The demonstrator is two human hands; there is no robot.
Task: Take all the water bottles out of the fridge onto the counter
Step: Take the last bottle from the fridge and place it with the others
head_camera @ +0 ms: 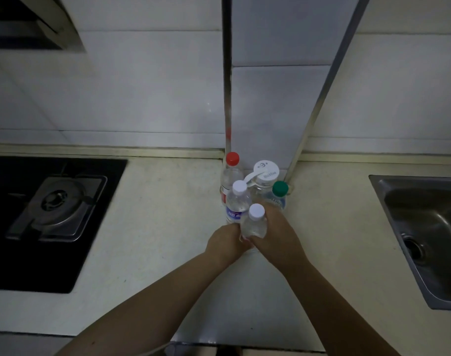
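Several water bottles stand clustered on the pale counter [167, 227] by the tiled wall column. The nearest one is a small clear bottle with a white cap [254, 223]. My left hand [225, 242] and my right hand [278, 232] both wrap its lower part, which they hide. Behind it stands a white-capped bottle with a blue label [237, 201]. Farther back are a red-capped bottle [230, 173], a large jug with a white handled lid [264, 173], and a green-capped bottle [279, 192]. No fridge is in view.
A black gas hob with a metal burner [57, 209] takes up the counter's left side. A steel sink [424, 227] is set in at the right. A range hood [34, 21] hangs at the top left. The counter's front edge runs along the bottom.
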